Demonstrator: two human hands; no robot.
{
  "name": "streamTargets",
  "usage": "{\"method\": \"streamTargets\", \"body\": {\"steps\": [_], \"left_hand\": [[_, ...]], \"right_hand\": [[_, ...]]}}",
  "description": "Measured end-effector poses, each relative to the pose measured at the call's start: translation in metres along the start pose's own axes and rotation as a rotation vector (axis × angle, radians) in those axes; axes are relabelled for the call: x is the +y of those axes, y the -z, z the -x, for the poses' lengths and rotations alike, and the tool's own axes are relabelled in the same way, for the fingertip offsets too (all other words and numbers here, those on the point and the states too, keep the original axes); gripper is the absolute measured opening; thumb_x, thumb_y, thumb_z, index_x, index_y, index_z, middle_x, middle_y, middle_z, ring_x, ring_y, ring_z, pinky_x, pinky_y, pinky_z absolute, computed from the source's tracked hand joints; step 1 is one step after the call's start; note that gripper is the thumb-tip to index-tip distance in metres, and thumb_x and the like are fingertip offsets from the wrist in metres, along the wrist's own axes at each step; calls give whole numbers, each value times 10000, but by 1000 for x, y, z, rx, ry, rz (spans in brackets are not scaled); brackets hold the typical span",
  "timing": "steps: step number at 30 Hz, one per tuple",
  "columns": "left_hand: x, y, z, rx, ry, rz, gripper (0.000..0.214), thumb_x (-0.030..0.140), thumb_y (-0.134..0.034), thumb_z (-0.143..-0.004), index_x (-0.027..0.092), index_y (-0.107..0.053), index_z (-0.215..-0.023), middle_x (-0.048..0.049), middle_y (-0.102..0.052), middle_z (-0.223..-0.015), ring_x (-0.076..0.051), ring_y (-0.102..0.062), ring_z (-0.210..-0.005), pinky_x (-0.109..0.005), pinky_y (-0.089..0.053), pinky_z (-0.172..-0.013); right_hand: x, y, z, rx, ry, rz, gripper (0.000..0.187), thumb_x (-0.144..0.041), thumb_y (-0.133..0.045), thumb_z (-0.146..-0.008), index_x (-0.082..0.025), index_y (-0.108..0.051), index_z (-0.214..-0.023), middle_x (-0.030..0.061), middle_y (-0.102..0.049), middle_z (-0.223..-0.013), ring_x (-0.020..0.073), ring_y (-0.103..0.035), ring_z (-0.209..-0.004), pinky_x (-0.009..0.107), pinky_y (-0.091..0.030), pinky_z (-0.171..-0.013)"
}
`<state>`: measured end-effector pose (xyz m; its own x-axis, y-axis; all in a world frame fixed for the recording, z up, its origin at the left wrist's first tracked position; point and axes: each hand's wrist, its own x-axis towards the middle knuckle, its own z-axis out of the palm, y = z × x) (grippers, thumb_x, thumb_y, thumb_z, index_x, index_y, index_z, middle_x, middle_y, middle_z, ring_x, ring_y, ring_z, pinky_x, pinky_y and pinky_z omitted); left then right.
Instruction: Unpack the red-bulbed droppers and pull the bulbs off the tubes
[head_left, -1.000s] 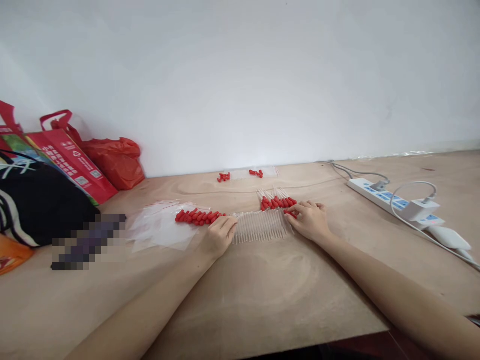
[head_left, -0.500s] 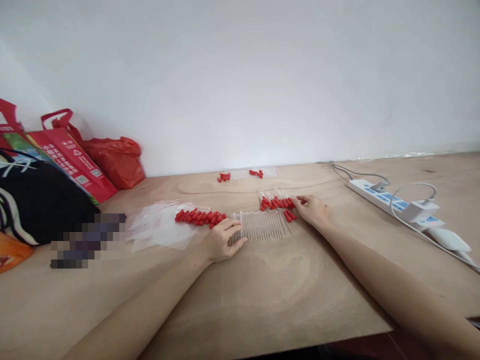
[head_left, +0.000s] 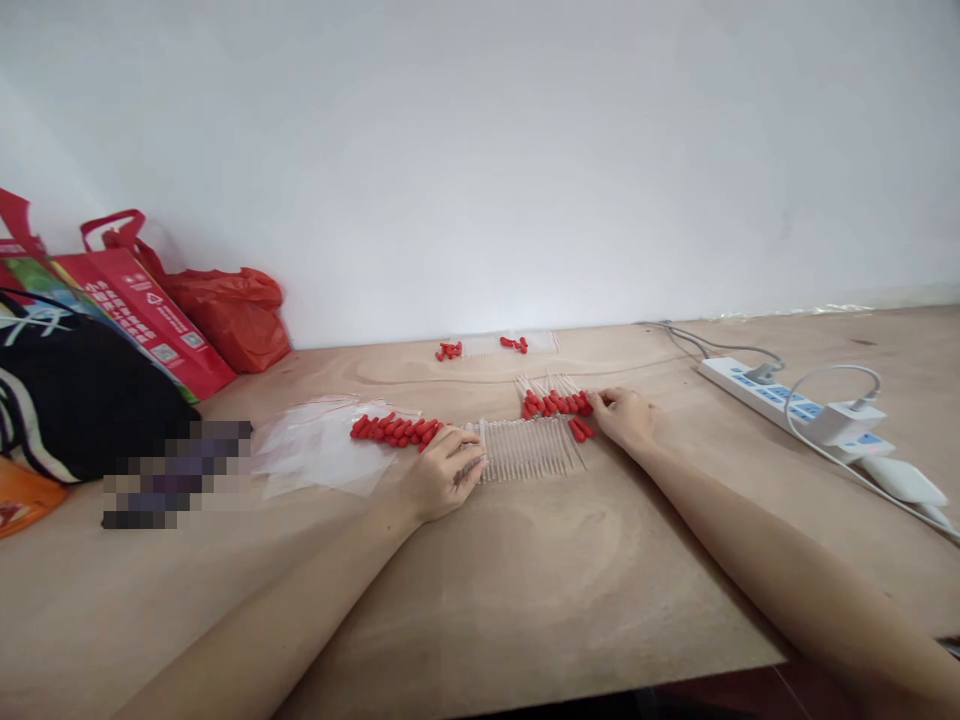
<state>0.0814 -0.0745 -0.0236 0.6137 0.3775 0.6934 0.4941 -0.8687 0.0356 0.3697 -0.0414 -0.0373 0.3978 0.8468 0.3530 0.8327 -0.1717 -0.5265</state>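
Observation:
A row of clear glass dropper tubes (head_left: 529, 450) lies side by side on the wooden table. My left hand (head_left: 448, 472) is at the row's left end, its thumb and fingers closed on the tubes there; how many is hidden. Red rubber bulbs (head_left: 394, 430) form a pile just beyond that hand, beside and partly over clear zip bags (head_left: 322, 450). Behind the tubes, droppers with red bulbs (head_left: 551, 403) lie with their thin stems pointing away. My right hand (head_left: 624, 415) has curled fingers pinching the bulb at their right end. Loose red bulbs (head_left: 580, 430) rest just below.
Against the wall are a clear bag (head_left: 487, 345) and small red bulb clusters (head_left: 448, 351). A white power strip (head_left: 757, 392) with plugs and cables runs along the right. Red shopping bags (head_left: 142, 310) and a black bag (head_left: 82, 400) stand at left, near a blurred-out item (head_left: 176, 478).
My left thumb has moved up toward the fingers, closing the gap over the tubes. The right hand stays at the bulb row. The view has shifted slightly.

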Motion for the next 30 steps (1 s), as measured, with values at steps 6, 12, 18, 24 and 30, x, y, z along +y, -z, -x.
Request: {"method": "streamTargets", "body": {"steps": [6,12,18,24,30], "left_hand": [[0,4,0,24,6,-133,212,187,-501,-781,181,-584,-976,-76,-593,-933,-176,-530,-871,-343,-419,-806],[7,5,-1,61,40,-383,331,277,-509,-797,233,-538,-1124,-80,-573,-1124,-231,-481,-1058,-441,-272,-938],[14,2,-3,48,24,-398,279,331,-496,-820,256,-557,-1081,-36,-633,-1043,-209,-521,-1014,-462,-172,-967],[10,-3,-2,7,75,-289,180,244,-448,-852,239,-601,-948,5,-674,-905,-169,-558,-936,-442,-162,-978],[7,-4,-2,-7,107,-220,170,229,-427,-860,201,-593,-837,-4,-673,-822,-150,-573,-856,-405,-232,-936]], "right_hand": [[-8,1,13,202,249,-198,329,-433,-415,-801,-216,-663,-803,45,-629,-780,183,-507,-800,335,-264,-765],[-34,1,47,147,678,-318,182,-349,-488,-817,-265,-649,-808,-8,-665,-806,156,-529,-821,373,-211,-879],[-53,0,72,122,754,-435,134,-326,-519,-810,-285,-646,-801,-36,-675,-780,138,-545,-773,374,-242,-869],[-58,1,80,153,735,-498,119,-314,-532,-804,-283,-647,-805,-39,-676,-769,130,-544,-748,356,-276,-827],[-60,2,82,100,766,-371,140,-322,-518,-808,-268,-644,-836,-22,-667,-797,140,-525,-781,361,-264,-824]]}}
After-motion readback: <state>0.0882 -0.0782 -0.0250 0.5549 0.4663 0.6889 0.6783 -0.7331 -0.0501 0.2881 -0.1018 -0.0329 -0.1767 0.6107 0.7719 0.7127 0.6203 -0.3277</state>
